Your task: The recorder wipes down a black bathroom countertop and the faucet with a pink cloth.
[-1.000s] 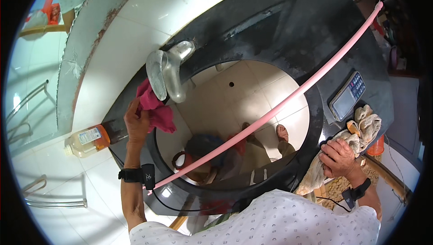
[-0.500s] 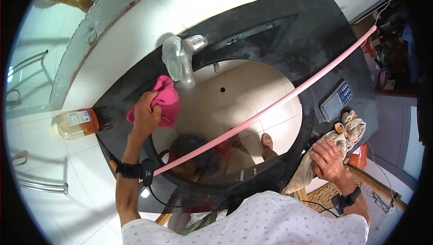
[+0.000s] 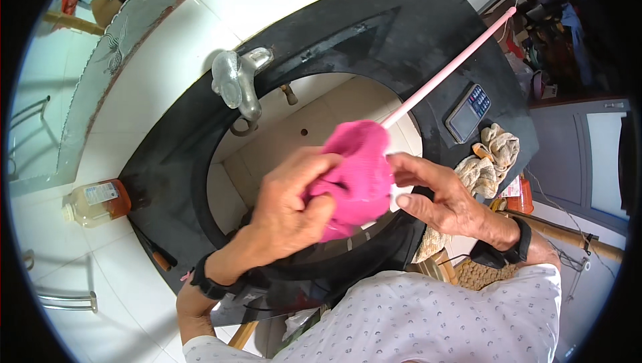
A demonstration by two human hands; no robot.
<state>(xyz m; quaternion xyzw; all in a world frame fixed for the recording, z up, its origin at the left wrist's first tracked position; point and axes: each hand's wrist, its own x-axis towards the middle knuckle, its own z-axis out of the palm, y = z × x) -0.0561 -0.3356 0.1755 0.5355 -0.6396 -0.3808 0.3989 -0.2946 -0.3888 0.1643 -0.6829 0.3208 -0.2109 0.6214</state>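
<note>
My left hand point(image 3: 284, 206) grips a bright pink cloth point(image 3: 358, 182), fingers and thumb closed on its left side. The cloth is bunched, with a fold gaping at its top, and is held over the round opening in the black counter. My right hand point(image 3: 445, 199) is at the cloth's right side, thumb and fingers spread apart. Its fingertips are at the cloth's edge; whether they touch it cannot be made out. A pink rod point(image 3: 448, 72) runs from the far right across the opening and vanishes behind the cloth.
A metal faucet point(image 3: 234, 82) stands at the opening's far left rim. Floor tiles show through the opening. On the counter's point(image 3: 321, 39) right lie a keypad phone point(image 3: 468, 113) and a crumpled beige towel point(image 3: 498, 152). A bottle point(image 3: 103, 201) and a wooden-handled tool point(image 3: 161, 260) are at left.
My left hand has brought the pink cloth rightward and nearer, over the opening. My right hand has let go of the beige towel and moved left to the cloth. The view has shifted slightly.
</note>
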